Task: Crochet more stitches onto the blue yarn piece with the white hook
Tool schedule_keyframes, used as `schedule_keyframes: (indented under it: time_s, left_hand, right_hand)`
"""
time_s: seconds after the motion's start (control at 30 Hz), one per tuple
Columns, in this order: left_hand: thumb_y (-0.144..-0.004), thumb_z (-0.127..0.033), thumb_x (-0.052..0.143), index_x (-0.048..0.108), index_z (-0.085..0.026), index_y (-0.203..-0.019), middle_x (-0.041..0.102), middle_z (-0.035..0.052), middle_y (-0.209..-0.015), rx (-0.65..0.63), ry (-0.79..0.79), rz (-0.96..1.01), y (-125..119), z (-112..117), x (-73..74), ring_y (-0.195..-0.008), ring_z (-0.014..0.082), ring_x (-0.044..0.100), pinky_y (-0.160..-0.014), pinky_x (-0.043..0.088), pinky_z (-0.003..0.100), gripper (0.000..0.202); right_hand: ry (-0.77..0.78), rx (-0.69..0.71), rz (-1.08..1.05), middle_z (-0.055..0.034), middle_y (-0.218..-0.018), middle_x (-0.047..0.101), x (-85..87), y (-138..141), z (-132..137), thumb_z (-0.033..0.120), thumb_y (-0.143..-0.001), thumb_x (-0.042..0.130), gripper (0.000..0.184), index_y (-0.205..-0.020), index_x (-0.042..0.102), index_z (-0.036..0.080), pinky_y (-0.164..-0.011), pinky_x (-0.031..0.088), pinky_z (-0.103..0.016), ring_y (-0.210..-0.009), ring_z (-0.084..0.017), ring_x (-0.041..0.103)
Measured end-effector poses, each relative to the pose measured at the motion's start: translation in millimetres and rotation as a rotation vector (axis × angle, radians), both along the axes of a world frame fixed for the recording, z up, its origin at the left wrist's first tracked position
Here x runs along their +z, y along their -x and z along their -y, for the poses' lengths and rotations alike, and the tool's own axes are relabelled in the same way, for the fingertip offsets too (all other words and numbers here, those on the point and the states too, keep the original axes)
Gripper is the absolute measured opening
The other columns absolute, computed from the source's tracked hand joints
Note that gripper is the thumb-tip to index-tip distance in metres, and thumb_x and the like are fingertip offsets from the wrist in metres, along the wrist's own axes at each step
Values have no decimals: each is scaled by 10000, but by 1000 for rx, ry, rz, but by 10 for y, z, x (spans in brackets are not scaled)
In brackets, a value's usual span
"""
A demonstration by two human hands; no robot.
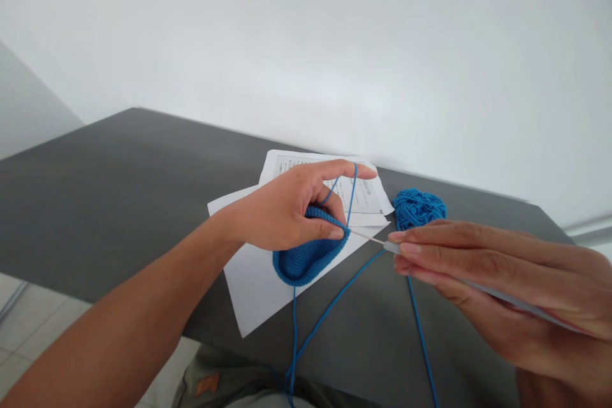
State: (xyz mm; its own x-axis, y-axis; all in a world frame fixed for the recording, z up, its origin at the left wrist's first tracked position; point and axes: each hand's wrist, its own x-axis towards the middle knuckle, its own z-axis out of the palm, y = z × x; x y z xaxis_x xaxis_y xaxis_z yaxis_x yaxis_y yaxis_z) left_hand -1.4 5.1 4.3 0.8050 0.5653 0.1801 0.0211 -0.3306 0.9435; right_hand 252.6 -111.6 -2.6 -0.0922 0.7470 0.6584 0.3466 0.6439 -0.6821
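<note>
My left hand (291,207) pinches the rim of a round blue crocheted piece (306,258) between thumb and fingers, and a blue yarn strand (352,194) runs up over its outstretched index finger. My right hand (482,271) grips a thin pale crochet hook (382,243) whose tip reaches the edge of the crocheted piece by my left thumb. Both hands hover just above the dark grey table (119,204).
White paper sheets (253,287), one printed, lie under my left hand. A loose pile of blue yarn (418,207) sits behind my right fingertips. Yarn strands (329,312) trail off the near table edge toward my lap. A white wall rises behind the table.
</note>
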Motion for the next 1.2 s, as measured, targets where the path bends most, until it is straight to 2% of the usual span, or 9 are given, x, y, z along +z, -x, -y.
schedule_keyframes:
  time_s: [0.1, 0.23, 0.47, 0.6, 0.73, 0.83, 1.03, 1.2]
  left_hand:
    - [-814, -93, 747, 511, -158, -1518, 774, 57, -822, -20, 3, -12, -3, 7, -12, -716, 167, 720, -609, 510, 238, 746]
    - [-823, -98, 749, 541, -157, -1501, 781, 64, -831, -28, 0, 13, -10, 1, -35, -762, 183, 749, -648, 535, 246, 711]
    - [-812, -93, 756, 535, -144, -1494, 789, 73, -824, -11, 91, 37, -24, 21, -31, -742, 198, 759, -648, 559, 265, 719]
    - [-790, -81, 771, 569, -152, -1454, 784, 58, -805, 22, 104, 67, -30, 34, -36, -690, 180, 745, -609, 543, 246, 698]
    - [-797, -102, 772, 547, -129, -1465, 788, 64, -809, 20, 80, 99, -36, 36, -44, -708, 189, 747, -631, 551, 261, 705]
    - [-788, -95, 770, 556, -117, -1442, 791, 61, -803, 54, 64, 134, -43, 45, -42, -684, 173, 728, -618, 537, 253, 689]
    - [-791, -103, 759, 546, -133, -1454, 809, 79, -824, 122, 114, 183, -70, 100, -29, -720, 209, 758, -642, 562, 281, 697]
    - [-805, -111, 758, 550, -142, -1444, 804, 63, -817, 159, 112, 218, -98, 117, -51, -691, 177, 743, -614, 551, 243, 672]
  right_hand:
    - [-144, -108, 283, -47, -967, 849, 22, 32, 18, 202, -790, 854, 264, -1035, 862, 299, -667, 723, -326, -770, -251, 812]
    - [-110, -128, 245, -36, -922, 845, 56, 43, 22, 222, -792, 866, 210, -982, 862, 311, -565, 694, -338, -727, -250, 799]
    - [56, 61, 32, -72, -873, 831, -1, 3, -106, 129, -836, 818, 248, -1034, 855, 273, -492, 661, -371, -679, -255, 774]
    - [161, 160, -125, -113, -868, 826, -57, -7, -218, 178, -873, 801, 167, -1028, 852, 212, -468, 639, -342, -645, -232, 753]
    - [297, 244, -330, -91, -765, 805, -90, 39, -311, 234, -876, 811, 113, -974, 855, 198, -448, 634, -277, -574, -194, 736]
    - [394, 261, -453, -61, -658, 776, -100, 99, -355, 291, -878, 810, 111, -930, 853, 202, -421, 611, -230, -505, -168, 708]
    - [574, 277, -653, -46, -674, 782, -113, 178, -417, 327, -812, 836, 154, -814, 823, 174, -361, 542, -161, -458, -123, 665]
    - [701, 270, -757, -33, -642, 751, -147, 195, -441, 326, -774, 827, 173, -766, 802, 155, -349, 498, -113, -425, -82, 618]
